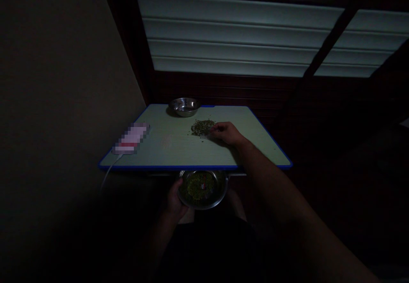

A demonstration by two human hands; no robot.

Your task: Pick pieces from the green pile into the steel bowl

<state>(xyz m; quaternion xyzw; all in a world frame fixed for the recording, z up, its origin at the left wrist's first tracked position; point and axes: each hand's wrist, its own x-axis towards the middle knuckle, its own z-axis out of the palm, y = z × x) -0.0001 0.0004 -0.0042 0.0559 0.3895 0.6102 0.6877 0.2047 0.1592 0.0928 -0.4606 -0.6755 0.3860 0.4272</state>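
Note:
In the dim light, my left hand (175,200) grips the left rim of a metal bowl (220,198), just below the table's front edge. Small green grains or beans (196,187) lie inside this bowl, along with a small red and white spot I cannot make out. My right hand (225,132) is over the table at the right side of a loose pile of small greenish grains (201,127). Its fingers are pinched together at the pile's edge, where something pale and thin shows faintly; what it is stays unclear.
The pale tabletop (166,157) has a blue edge. A second metal bowl (184,107) stands at its back left. A blurred-out flat pink and white object (131,138) lies at the left, with a white cable (108,172) hanging down. Slatted panels (230,36) are behind; a wall is left.

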